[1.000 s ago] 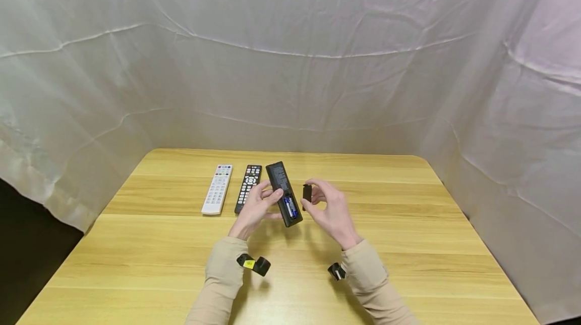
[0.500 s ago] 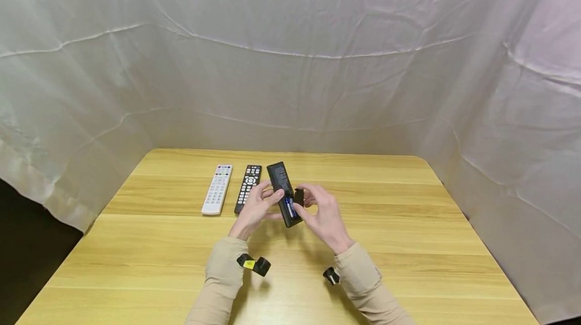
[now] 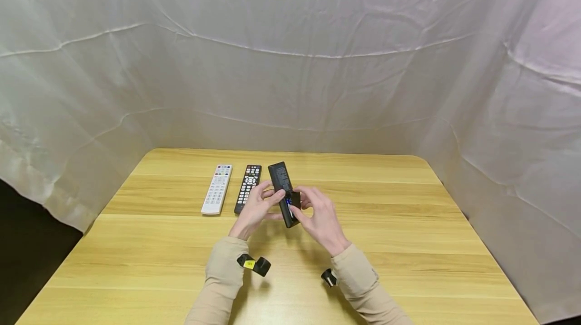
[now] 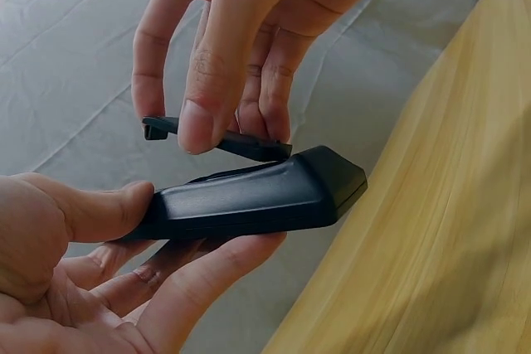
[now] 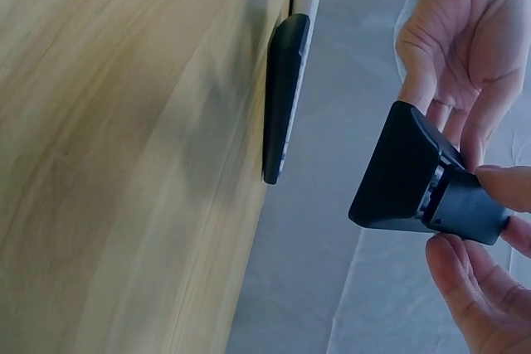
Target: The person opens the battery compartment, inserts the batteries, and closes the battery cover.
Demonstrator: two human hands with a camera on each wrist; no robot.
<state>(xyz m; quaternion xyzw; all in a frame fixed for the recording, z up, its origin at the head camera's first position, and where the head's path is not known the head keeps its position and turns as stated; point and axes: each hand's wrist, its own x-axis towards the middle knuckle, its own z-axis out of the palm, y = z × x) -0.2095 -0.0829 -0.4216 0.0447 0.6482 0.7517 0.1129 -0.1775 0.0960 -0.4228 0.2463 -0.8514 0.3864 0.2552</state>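
Held up over the table is a black remote control (image 3: 280, 175), its back facing up and tilted. My left hand (image 3: 253, 210) grips it by the sides, thumb on the back. Blue batteries (image 3: 288, 202) show in its open compartment, partly covered. My right hand (image 3: 323, 220) pinches a small black battery cover (image 4: 241, 143) between thumb and fingers. In the left wrist view the cover lies close over the remote's back, its near end at the compartment edge and its clip end raised. The right wrist view shows the cover (image 5: 470, 208) overlapping the remote's end.
On the wooden table (image 3: 386, 224), left of the hands, lie a white remote control (image 3: 217, 190) and a black remote control (image 3: 250, 179) with white buttons, the latter partly behind my left hand. Pale cloth (image 3: 290, 88) hangs around the table's back and sides.
My right hand has moved left, bringing the battery cover from beside the remote to over its battery compartment. The left hand and its remote have hardly moved.
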